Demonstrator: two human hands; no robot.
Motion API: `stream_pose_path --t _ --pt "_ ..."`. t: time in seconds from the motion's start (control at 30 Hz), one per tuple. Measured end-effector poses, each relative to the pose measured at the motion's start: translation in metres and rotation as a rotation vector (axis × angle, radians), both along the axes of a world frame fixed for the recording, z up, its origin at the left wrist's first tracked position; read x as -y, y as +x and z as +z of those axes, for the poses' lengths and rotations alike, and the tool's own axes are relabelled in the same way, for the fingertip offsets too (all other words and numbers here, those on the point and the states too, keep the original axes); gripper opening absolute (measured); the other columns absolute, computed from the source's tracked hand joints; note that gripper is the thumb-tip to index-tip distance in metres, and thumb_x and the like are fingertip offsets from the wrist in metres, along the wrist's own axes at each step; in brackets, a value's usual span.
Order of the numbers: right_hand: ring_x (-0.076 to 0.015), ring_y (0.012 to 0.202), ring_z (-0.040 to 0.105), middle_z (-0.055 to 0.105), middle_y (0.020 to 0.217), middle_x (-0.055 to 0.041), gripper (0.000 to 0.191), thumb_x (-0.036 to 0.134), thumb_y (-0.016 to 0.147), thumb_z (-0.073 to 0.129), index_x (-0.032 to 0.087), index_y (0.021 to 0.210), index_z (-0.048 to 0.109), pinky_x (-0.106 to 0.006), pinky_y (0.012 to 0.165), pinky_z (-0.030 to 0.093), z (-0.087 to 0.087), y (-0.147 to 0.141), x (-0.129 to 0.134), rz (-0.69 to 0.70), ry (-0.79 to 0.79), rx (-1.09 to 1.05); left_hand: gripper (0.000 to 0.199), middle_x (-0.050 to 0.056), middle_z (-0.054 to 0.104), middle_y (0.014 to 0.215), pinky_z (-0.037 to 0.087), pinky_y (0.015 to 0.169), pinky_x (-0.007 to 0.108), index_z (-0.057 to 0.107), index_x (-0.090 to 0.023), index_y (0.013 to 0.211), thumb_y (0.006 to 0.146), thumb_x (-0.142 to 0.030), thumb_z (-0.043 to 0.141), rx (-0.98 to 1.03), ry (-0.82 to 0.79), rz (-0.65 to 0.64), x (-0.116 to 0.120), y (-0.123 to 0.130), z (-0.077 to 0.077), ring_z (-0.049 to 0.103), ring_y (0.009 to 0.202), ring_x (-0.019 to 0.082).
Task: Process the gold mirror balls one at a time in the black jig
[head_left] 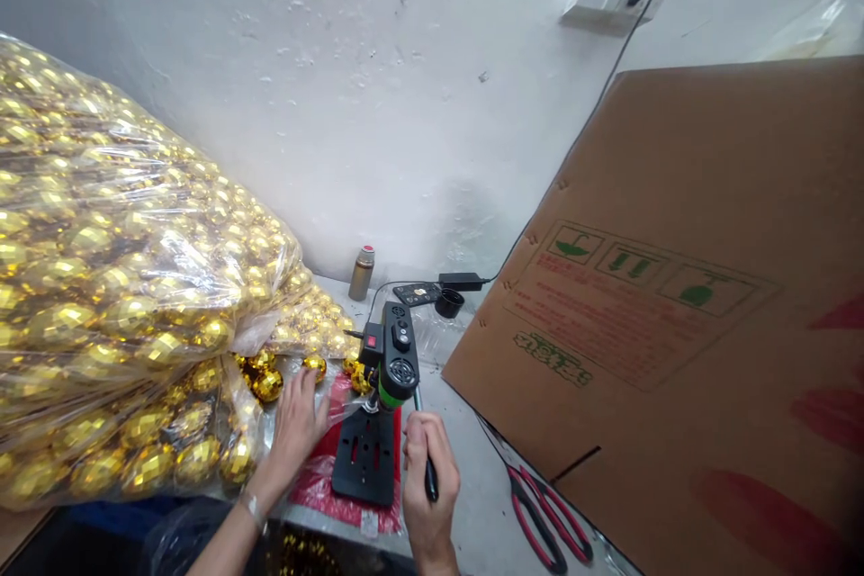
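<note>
My left hand (pixel 297 418) reaches over the table with its fingers apart, its fingertips by a gold faceted ball (pixel 314 366). Whether it touches that ball is hard to tell. In my right hand (pixel 430 477) is a dark pen-like tool (pixel 430 479), its thin shaft pointing up beside the black device. That device (pixel 398 360), with round vents and a green ring, stands on a slotted black base plate (pixel 364 459) between my hands. Red plastic (pixel 317 490) lies under the plate. More gold balls (pixel 268 384) sit left of my left hand.
A large clear bag of gold balls (pixel 121 270) fills the left side. At the right leans a cardboard box (pixel 661 288), with red-handled scissors (pixel 546 517) beside it. Behind the device are a bottle (pixel 362 274), a black cup (pixel 449 302) and a cabled adapter (pixel 461 282).
</note>
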State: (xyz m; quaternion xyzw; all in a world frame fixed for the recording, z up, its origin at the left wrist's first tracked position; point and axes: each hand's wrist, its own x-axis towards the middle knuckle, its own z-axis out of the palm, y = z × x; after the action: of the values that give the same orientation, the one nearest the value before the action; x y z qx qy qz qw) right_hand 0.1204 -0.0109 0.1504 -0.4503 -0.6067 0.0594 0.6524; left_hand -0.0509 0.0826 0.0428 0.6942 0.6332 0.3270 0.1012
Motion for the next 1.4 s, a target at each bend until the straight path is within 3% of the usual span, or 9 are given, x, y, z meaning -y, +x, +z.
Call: stream_pose_path --t 0.1,0.23,0.4,0.6,0.7,0.8,0.87,0.97,1.4 --pt "-0.0098 0.066 0.052 0.051 0.075 0.0021 0.025 0.016 0.103 0.041 0.022 0.082 0.054 -0.018 0.061 0.045 0.0 0.001 -0.002 0.002 0.02 0.018 0.042 0.027 0.053 0.139 0.044 0.105 0.056 0.052 -0.008 0.132 0.091 -0.02 0.054 -0.036 -0.172 0.065 -0.047 -0.005 0.029 0.055 0.128 0.04" --pt "-0.0105 0.068 0.054 0.053 0.075 0.0013 0.025 0.015 0.103 0.04 0.022 0.082 0.054 -0.019 0.064 0.046 0.002 0.002 -0.002 0.011 0.025 0.031 0.049 0.021 0.057 0.131 0.05 0.097 0.047 0.056 -0.013 0.128 0.079 -0.008 0.06 0.008 -0.202 0.007 -0.064 -0.003 0.032 0.064 0.115 0.034" --pt "-0.0114 0.064 0.05 0.051 0.072 0.0012 0.028 0.02 0.104 0.04 0.021 0.08 0.054 -0.021 0.059 0.044 0.014 0.003 -0.001 0.023 -0.043 0.025 0.047 0.015 0.06 0.125 0.056 0.087 0.04 0.051 -0.015 0.131 0.089 -0.035 0.058 0.133 -0.182 -0.04 -0.034 -0.005 0.035 0.068 0.106 0.028" --pt "-0.0109 0.059 0.045 0.045 0.065 0.0035 0.035 0.027 0.104 0.042 0.022 0.069 0.046 -0.022 0.055 0.039 0.039 0.001 -0.005 -0.025 -0.096 0.003 0.071 -0.002 0.066 0.075 0.046 0.043 0.023 0.051 -0.017 0.126 0.082 -0.073 0.053 0.89 -0.531 -0.237 0.026 0.012 0.025 0.064 0.051 0.015" --pt "-0.0108 0.059 0.045 0.046 0.065 0.0037 0.035 0.027 0.104 0.042 0.022 0.069 0.046 -0.022 0.056 0.038 0.041 0.002 -0.006 -0.028 -0.082 0.018 0.076 -0.004 0.066 0.067 0.04 0.037 0.023 0.048 -0.016 0.131 0.08 -0.072 0.056 0.866 -0.552 -0.228 0.04 0.027 0.013 0.06 0.043 0.015" --pt "-0.0109 0.06 0.045 0.049 0.068 0.003 0.034 0.025 0.103 0.041 0.022 0.07 0.047 -0.022 0.056 0.039 0.038 0.003 -0.004 -0.013 -0.083 0.032 0.065 0.005 0.075 0.087 0.054 0.048 0.03 0.053 -0.017 0.128 0.083 -0.063 0.058 0.7 -0.391 -0.228 0.041 0.037 0.004 0.071 0.062 0.021" --pt "-0.0111 0.061 0.046 0.05 0.07 0.0024 0.033 0.025 0.104 0.041 0.022 0.072 0.048 -0.022 0.058 0.04 0.036 0.003 -0.002 0.005 -0.094 0.04 0.054 0.011 0.075 0.108 0.061 0.074 0.04 0.058 -0.018 0.124 0.083 -0.054 0.063 0.588 -0.258 -0.252 0.04 0.039 0.002 0.074 0.091 0.028" --pt "-0.0111 0.063 0.048 0.05 0.071 0.0022 0.032 0.023 0.104 0.04 0.022 0.073 0.049 -0.022 0.059 0.041 0.033 0.004 0.0 0.024 -0.094 0.045 0.049 0.015 0.072 0.124 0.054 0.099 0.051 0.058 -0.018 0.126 0.085 -0.044 0.063 0.469 -0.169 -0.28 0.037 0.04 0.001 0.069 0.113 0.032" --pt "-0.0114 0.063 0.05 0.052 0.07 0.0016 0.029 0.021 0.103 0.041 0.022 0.076 0.052 -0.021 0.058 0.043 0.031 0.003 0.002 0.016 -0.081 0.041 0.048 0.014 0.073 0.119 0.058 0.085 0.047 0.056 -0.021 0.129 0.083 -0.032 0.066 0.261 -0.083 -0.426 0.04 0.05 0.001 0.073 0.103 0.033"
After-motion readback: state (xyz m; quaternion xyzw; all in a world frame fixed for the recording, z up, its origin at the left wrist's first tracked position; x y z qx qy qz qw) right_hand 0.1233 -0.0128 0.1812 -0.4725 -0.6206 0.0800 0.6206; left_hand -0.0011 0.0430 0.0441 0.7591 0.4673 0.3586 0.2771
